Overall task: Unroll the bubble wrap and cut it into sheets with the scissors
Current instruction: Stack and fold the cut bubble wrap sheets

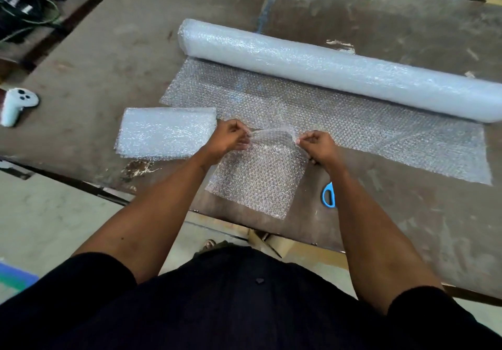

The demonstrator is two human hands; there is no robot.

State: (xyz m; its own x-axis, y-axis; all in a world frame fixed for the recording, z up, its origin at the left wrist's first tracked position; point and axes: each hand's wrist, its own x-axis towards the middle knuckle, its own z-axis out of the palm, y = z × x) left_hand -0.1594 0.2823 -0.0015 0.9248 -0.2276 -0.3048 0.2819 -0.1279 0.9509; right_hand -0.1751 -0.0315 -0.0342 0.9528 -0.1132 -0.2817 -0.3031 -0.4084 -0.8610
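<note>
Bubble sheet (258, 181) pinched at far edge by left hand (231, 139) and right hand (317, 144); uneven pull could tear or skew it.

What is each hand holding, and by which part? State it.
Both the left hand and right hand pinch the far edge of the small clear cut bubble-wrap sheet, one near each corner.

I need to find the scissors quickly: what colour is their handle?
Light blue; the scissors handle shows in the head view, beside the right forearm.
</note>
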